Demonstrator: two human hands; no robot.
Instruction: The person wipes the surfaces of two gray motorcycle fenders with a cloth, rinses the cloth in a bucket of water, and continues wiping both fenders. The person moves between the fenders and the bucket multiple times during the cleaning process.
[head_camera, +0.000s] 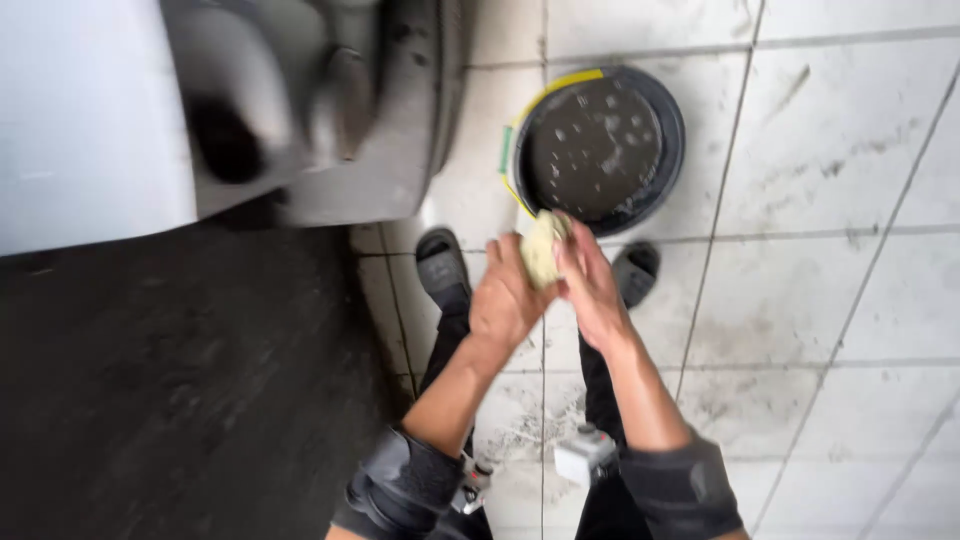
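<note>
- The car (150, 110) at the upper left is blurred and cut off by the frame's edges.
- The sponge (541, 248) is partly hidden between the left hand (510, 297) and right hand (590, 285).
- Legs hide the sandals' (441, 264) heels.

soft daylight, motion blur upper left

Just below the black bucket (600, 150) of grey water, the left hand (508, 300) and right hand (592, 285) squeeze a yellowish sponge (541, 248) over the tiled floor (820, 300).
</note>
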